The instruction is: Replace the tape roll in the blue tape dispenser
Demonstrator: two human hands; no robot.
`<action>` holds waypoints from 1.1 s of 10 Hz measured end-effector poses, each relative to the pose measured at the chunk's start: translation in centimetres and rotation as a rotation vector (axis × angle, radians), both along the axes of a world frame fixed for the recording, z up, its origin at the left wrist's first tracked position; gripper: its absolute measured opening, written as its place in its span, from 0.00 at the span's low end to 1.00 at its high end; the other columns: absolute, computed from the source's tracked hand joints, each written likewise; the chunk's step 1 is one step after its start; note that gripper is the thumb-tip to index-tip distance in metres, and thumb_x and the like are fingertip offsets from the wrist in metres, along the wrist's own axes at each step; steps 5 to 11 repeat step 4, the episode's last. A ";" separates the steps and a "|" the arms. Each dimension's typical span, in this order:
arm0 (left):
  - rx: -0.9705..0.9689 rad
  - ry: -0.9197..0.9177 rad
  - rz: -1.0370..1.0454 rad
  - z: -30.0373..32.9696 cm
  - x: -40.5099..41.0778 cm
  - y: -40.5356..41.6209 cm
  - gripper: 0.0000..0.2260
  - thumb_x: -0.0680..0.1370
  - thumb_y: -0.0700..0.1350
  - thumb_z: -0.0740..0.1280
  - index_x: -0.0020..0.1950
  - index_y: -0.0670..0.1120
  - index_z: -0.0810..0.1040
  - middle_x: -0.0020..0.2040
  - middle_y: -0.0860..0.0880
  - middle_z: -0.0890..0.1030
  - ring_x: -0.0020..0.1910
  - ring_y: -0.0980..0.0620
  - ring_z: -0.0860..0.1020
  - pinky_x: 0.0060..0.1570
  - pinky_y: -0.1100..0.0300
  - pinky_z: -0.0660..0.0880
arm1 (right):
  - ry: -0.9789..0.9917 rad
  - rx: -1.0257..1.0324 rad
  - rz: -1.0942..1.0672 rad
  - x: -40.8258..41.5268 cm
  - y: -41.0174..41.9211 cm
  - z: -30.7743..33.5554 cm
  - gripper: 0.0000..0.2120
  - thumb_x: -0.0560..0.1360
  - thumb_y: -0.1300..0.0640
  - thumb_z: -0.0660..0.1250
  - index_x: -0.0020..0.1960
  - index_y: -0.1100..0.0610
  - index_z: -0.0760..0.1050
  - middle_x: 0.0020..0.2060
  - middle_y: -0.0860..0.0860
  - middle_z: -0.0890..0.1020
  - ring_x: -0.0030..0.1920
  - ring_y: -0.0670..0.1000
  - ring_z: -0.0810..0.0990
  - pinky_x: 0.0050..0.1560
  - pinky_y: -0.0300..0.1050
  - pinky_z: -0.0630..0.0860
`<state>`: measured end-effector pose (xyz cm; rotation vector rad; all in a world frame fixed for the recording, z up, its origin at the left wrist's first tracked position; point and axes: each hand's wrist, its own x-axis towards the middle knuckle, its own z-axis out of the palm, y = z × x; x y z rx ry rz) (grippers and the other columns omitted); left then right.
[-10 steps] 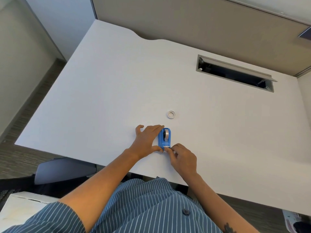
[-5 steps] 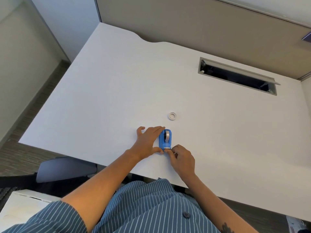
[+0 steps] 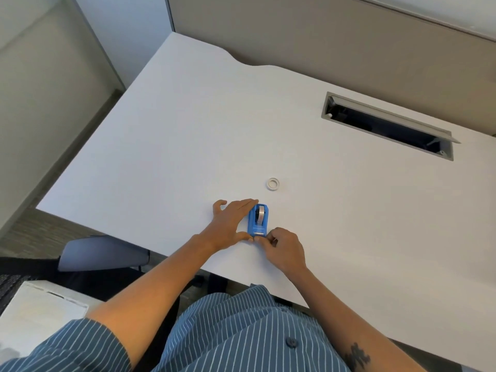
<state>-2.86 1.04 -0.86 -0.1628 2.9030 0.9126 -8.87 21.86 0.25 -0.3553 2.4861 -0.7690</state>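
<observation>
Two hands: both of mine are on the blue tape dispenser (image 3: 258,220), near the worktop (image 3: 188,135) edge closest to me.
Left hand: my left hand (image 3: 233,220) lies flat along the dispenser's left side, fingers stretched out and together beside the body, thumb bent round to the near end; it steadies the dispenser rather than closing round it.
Right hand: my right hand (image 3: 284,247) is just below and right of the dispenser, fingers curled, thumb and forefinger pinched together at the cutter end. Whether tape is between them is too small to tell.
Dispenser: it sits between my hands, long axis pointing away from me, with a grey tape roll (image 3: 260,215) seated upright in its slot.
Empty core: a white ring (image 3: 273,183) lies flat on the worktop beyond my left fingertips, apart from the dispenser.
Cable slot: an open grey-rimmed cable slot (image 3: 386,124) lies far beyond my right hand, toward the back wall.
</observation>
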 end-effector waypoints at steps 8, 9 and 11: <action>0.085 -0.077 -0.028 1.3 0.4 0.3 0.53 0.74 0.65 0.76 0.87 0.53 0.45 0.86 0.53 0.58 0.84 0.53 0.58 0.79 0.52 0.47 | 0.041 -0.156 0.165 -1.2 1.9 0.2 0.07 0.73 0.59 0.77 0.41 0.59 0.79 0.39 0.49 0.80 0.37 0.45 0.76 0.40 0.43 0.76; 0.085 -0.077 -0.028 1.3 0.4 0.3 0.53 0.74 0.65 0.76 0.87 0.53 0.45 0.86 0.53 0.58 0.84 0.53 0.58 0.79 0.52 0.47 | 0.041 -0.156 0.165 -1.2 1.9 0.2 0.07 0.73 0.59 0.77 0.41 0.59 0.79 0.39 0.49 0.80 0.37 0.45 0.76 0.40 0.43 0.76; 0.085 -0.077 -0.028 1.3 0.4 0.3 0.53 0.74 0.65 0.76 0.87 0.53 0.45 0.86 0.53 0.58 0.84 0.53 0.58 0.79 0.52 0.47 | 0.041 -0.156 0.165 -1.2 1.9 0.2 0.07 0.73 0.59 0.77 0.41 0.59 0.79 0.39 0.49 0.80 0.37 0.45 0.76 0.40 0.43 0.76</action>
